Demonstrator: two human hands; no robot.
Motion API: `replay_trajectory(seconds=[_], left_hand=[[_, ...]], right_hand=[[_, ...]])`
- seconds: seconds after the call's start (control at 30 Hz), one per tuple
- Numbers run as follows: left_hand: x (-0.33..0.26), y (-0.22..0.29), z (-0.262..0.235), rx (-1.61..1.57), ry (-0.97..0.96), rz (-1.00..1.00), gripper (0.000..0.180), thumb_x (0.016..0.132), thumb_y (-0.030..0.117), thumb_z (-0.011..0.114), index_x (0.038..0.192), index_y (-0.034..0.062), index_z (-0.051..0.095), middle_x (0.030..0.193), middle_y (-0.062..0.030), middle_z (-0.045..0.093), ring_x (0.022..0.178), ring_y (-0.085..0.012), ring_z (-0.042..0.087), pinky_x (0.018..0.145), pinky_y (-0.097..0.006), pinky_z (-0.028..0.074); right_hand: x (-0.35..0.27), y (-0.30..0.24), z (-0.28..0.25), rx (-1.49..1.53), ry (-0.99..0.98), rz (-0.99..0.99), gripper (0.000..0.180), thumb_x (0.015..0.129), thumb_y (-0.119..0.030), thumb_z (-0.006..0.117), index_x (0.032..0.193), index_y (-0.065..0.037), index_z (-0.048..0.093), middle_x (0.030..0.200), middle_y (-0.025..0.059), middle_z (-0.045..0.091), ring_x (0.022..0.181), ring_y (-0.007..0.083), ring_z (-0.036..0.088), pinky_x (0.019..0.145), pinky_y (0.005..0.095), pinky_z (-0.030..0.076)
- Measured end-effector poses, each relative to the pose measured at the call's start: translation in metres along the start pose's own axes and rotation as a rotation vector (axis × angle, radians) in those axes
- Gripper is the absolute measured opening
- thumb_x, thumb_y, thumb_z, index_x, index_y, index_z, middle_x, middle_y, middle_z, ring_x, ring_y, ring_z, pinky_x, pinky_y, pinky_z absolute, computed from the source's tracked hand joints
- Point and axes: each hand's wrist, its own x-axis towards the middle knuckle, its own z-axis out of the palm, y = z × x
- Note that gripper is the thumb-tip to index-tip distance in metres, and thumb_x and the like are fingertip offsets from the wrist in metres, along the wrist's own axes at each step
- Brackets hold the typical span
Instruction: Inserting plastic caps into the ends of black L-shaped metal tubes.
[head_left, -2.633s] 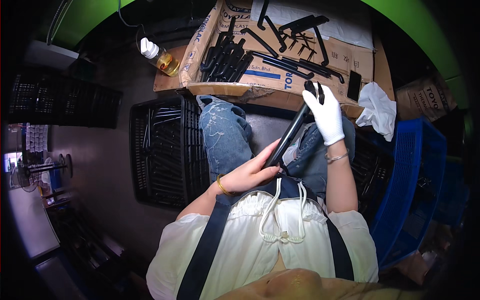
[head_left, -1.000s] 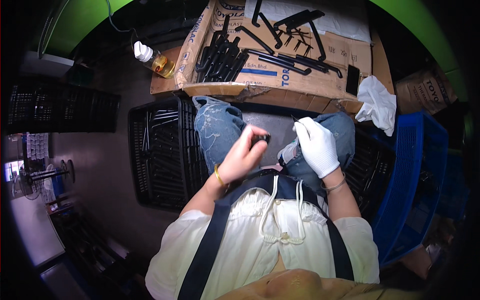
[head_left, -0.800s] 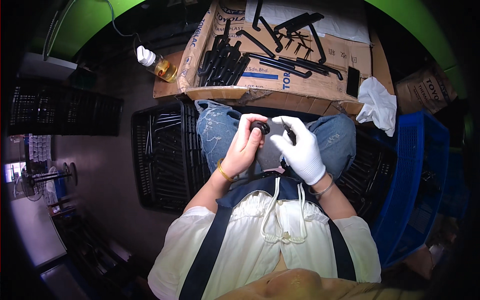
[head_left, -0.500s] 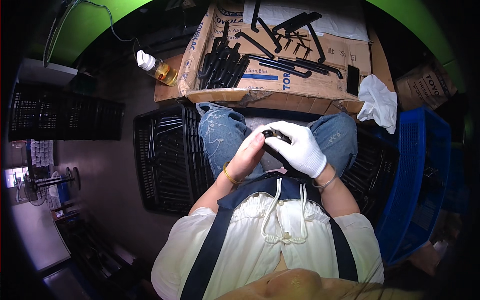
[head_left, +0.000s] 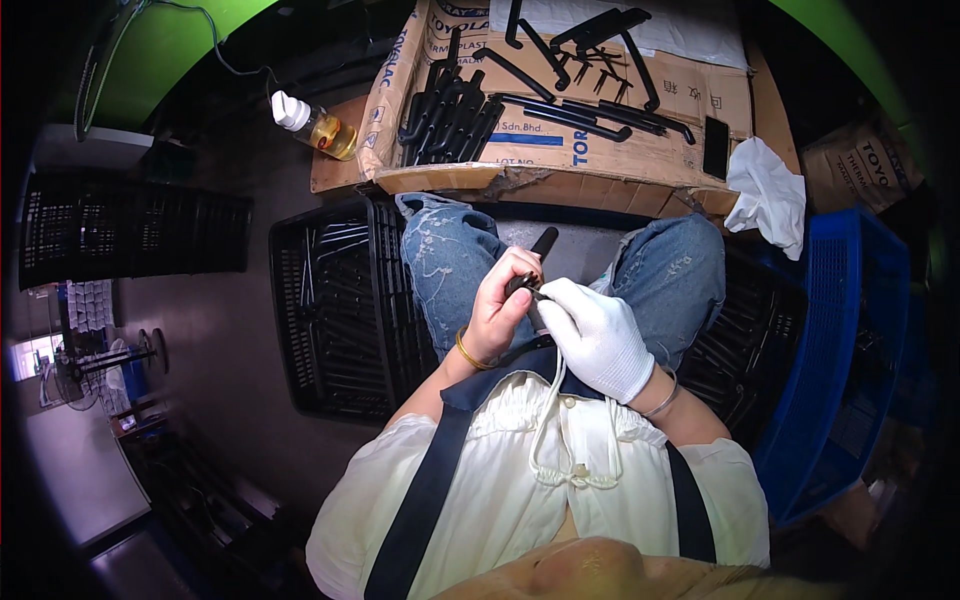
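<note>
My bare left hand (head_left: 498,308) is closed around a black bar-like plastic part (head_left: 545,240) above my lap, with its rounded end sticking out past the fingers. My right hand (head_left: 600,340), in a white knitted glove, pinches close against the part's near end. What lies between those gloved fingertips is too small and covered to make out. Beyond my knees, a cardboard sheet (head_left: 680,150) carries a pile of black bent plastic handles (head_left: 465,115) on the left and several loose ones (head_left: 565,118) in the middle. Small thin black pieces (head_left: 610,75) lie among them.
Black crates (head_left: 335,310) of dark parts flank my legs, and a blue crate (head_left: 815,370) stands at the far right. A bottle of yellow liquid (head_left: 330,135), a phone (head_left: 716,147) and a white cloth (head_left: 765,195) lie around the cardboard. A fan (head_left: 85,370) stands far left.
The black part has been turned, so its rounded end now points up and away beyond my left hand. My right hand has shifted slightly toward me, its fingertips now at the part's near end.
</note>
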Motion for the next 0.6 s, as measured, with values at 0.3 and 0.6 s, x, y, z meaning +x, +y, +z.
replay_trajectory(seconds=[0.3, 0.6], left_hand=[[-0.0021, 0.0013, -0.0005, 0.081, 0.017, 0.021, 0.036, 0.093, 0.037, 0.057, 0.087, 0.0023, 0.051, 0.089, -0.0091, 0.052, 0.086, -0.0229, 0.049, 0.085, -0.034, 0.04], [-0.0021, -0.0009, 0.0001, 0.1, 0.024, 0.042, 0.035, 0.093, 0.036, 0.059, 0.087, 0.0025, 0.051, 0.088, -0.0091, 0.052, 0.086, -0.0233, 0.049, 0.084, -0.034, 0.04]], right_hand=[[0.0002, -0.0042, -0.0017, -0.052, -0.012, -0.025, 0.007, 0.092, -0.013, 0.058, 0.094, -0.007, 0.06, 0.077, 0.0146, 0.063, 0.067, 0.0351, 0.065, 0.056, 0.0419, 0.051], [-0.0015, -0.0014, -0.0016, -0.052, 0.009, -0.039, 0.007, 0.092, -0.013, 0.058, 0.094, -0.007, 0.059, 0.076, 0.0143, 0.063, 0.066, 0.0346, 0.065, 0.055, 0.0417, 0.05]])
